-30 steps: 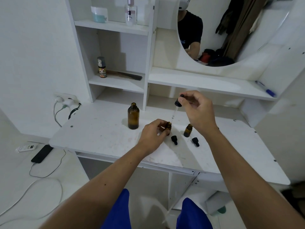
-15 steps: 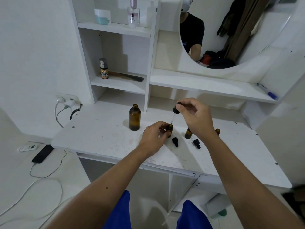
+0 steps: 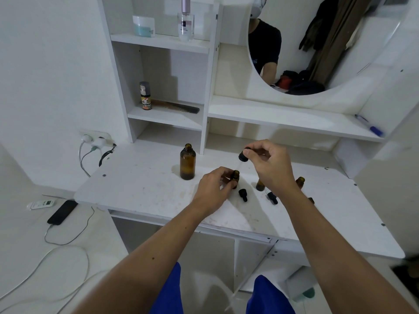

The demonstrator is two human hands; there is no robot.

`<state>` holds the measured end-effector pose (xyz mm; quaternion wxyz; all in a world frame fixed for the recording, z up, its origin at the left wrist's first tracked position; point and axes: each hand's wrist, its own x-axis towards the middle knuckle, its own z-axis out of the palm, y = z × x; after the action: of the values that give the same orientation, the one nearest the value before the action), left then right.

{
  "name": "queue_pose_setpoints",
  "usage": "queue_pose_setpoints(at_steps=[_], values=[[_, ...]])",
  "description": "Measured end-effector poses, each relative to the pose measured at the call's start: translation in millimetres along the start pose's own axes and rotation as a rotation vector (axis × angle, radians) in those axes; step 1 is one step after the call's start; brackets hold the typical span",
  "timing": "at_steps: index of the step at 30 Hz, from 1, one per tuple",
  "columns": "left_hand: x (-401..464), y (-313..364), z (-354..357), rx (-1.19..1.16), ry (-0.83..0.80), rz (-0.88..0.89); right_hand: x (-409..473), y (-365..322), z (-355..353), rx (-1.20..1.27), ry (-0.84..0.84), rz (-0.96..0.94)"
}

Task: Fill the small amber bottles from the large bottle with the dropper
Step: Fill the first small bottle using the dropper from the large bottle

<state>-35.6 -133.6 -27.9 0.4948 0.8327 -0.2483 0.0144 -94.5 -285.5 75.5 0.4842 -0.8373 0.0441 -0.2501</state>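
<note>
Left hand: the left hand point(image 3: 213, 191) rests on the white table point(image 3: 140, 189), its fingers curled round a small amber bottle point(image 3: 235, 177) that stands upright with an open neck.
Right hand: the right hand point(image 3: 269, 164) hovers at about 1 o'clock from the left hand, thumb and forefinger pinching the black bulb of the dropper point(image 3: 243, 156).
Dropper: its glass tube points down toward the mouth of the held bottle; whether the tip is inside the neck cannot be told.
Large bottle: the large amber bottle point(image 3: 187, 165) stands upright and uncapped on the table, at 10 o'clock from the left hand and apart from it.
Other small bottles: a second small bottle point(image 3: 260, 185) stands at 3 o'clock from the held one, partly hidden by the right wrist; a third small bottle point(image 3: 300, 181) shows just past the right forearm.
Loose caps: one black dropper cap point(image 3: 243, 194) lies at 5 o'clock from the held bottle; another black cap point(image 3: 272, 198) lies at 3 o'clock from the first, near the right wrist.
Shelves: a perfume bottle point(image 3: 186, 21) and a pale jar point(image 3: 144, 26) stand on the top shelf; a comb point(image 3: 179, 107) lies on the shelf below.
Floor: a dark phone point(image 3: 62, 211) lies at 9 o'clock from the table edge with a cable attached.
</note>
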Motion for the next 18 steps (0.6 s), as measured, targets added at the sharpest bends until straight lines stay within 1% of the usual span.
queue_pose_setpoints(at_steps=[5, 10, 12, 15, 18], values=[[-0.7, 0.0, -0.1, -0.004, 0.007, 0.0, -2.2, 0.4, 0.2, 0.003, 0.027, 0.03], [-1.4, 1.5, -0.9, -0.012, 0.008, -0.011, -4.1, -3.6, -0.6, 0.02, 0.017, 0.009], [-3.8, 2.6, -3.1, -0.037, 0.019, -0.023, -2.9, -7.6, -0.4, 0.028, 0.045, -0.002], [-12.0, 2.8, -10.6, -0.146, 0.08, -0.06, 3.4, -20.2, 0.9, 0.09, 0.118, -0.036], [-23.7, 1.2, -22.2, -0.275, 0.107, -0.116, 9.7, -38.0, 9.1, 0.165, 0.136, -0.078]])
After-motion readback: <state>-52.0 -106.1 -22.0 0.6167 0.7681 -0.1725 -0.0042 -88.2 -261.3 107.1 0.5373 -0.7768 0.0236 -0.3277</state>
